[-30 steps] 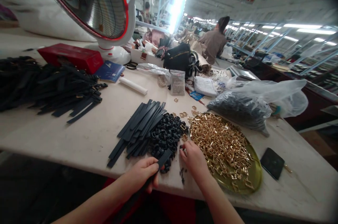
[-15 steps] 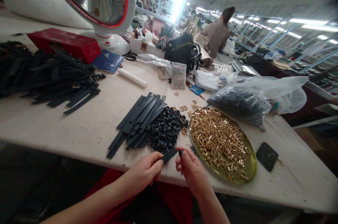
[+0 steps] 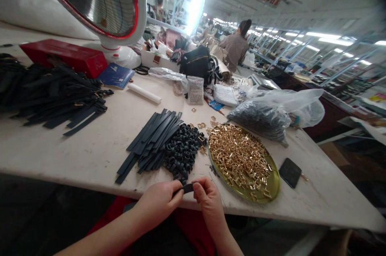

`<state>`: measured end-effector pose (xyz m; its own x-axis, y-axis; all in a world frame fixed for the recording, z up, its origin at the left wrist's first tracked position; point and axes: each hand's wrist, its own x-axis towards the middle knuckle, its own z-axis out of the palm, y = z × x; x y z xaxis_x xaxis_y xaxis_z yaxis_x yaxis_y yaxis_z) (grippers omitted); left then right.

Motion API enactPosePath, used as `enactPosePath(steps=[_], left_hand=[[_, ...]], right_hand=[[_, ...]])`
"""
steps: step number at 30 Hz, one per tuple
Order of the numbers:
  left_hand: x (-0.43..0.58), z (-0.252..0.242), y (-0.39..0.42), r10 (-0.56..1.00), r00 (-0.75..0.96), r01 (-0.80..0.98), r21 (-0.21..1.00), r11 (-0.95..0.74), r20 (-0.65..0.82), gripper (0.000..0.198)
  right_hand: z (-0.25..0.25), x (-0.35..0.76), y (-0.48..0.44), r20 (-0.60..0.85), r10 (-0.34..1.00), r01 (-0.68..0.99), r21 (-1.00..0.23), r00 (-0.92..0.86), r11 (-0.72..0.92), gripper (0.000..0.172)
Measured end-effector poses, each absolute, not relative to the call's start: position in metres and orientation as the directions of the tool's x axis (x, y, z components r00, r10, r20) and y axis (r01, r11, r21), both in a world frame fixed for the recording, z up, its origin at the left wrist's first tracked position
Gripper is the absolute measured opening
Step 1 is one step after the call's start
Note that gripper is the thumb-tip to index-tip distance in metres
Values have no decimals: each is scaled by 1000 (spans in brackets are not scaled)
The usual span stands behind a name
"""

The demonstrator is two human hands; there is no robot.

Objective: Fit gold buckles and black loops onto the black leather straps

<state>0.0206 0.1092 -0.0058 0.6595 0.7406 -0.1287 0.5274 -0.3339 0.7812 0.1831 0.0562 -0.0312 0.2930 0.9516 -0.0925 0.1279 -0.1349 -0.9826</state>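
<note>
Between my two hands stretches a short length of black strap (image 3: 188, 188) at the table's front edge. My left hand (image 3: 161, 199) is closed around one part of it, and the fingers of my right hand (image 3: 207, 195) pinch its other end. Whatever small piece might be under the right fingertips is hidden. Just beyond my hands lie a pile of black strap loops (image 3: 181, 151) and a stack of flat black straps (image 3: 150, 139). To the right, a round yellow-green tray (image 3: 273, 187) holds a heap of gold buckles (image 3: 238, 153).
Finished-looking black straps (image 3: 54, 91) heap at the left by a red box (image 3: 64, 57) and a heater (image 3: 99, 3). A white roll (image 3: 144, 93) lies mid-table. A clear bag (image 3: 262, 115) and dark phone (image 3: 290, 172) lie right. A person (image 3: 235, 47) stands beyond.
My right hand has come to the strap's end, and both hands sit a little lower, closer to the table edge. The strap now bends between them. The whole view has shifted slightly.
</note>
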Motion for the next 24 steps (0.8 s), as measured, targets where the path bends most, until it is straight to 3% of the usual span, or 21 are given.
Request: enactPosePath(steps=[8, 12, 14, 17, 19, 21, 22, 23, 24], left_hand=[[19, -5, 107, 669, 734, 518, 737, -434, -122, 26], [27, -9, 105, 725, 669, 493, 827, -272, -160, 28], [30, -10, 106, 747, 638, 478, 857, -194, -186, 38], [34, -14, 111, 742, 638, 447, 883, -144, -203, 45], [35, -18, 118, 744, 643, 405, 905, -132, -180, 36], [35, -21, 125, 767, 621, 383, 916, -116, -163, 33], [35, -23, 128, 780, 604, 380, 920, -101, -164, 34], [35, -23, 129, 790, 590, 374, 923, -84, -167, 34], [36, -23, 130, 795, 583, 362, 930, -67, -169, 34]], right_hand=[[-28, 187, 55, -174, 978, 112, -976, 114, -187, 33], [-27, 183, 56, -193, 973, -9, -981, 130, -194, 34], [-27, 178, 57, -202, 969, -71, -979, 144, -193, 32], [-27, 175, 61, -214, 973, -81, -975, 88, -207, 34], [-24, 183, 71, -200, 978, 58, -977, 57, -203, 35], [-19, 201, 89, -107, 986, 410, -899, 128, -151, 30], [-16, 211, 101, -1, 983, 621, -775, 184, -117, 28], [-14, 221, 113, 105, 968, 810, -572, 227, -127, 25], [-13, 229, 126, 147, 959, 864, -482, 244, -146, 19]])
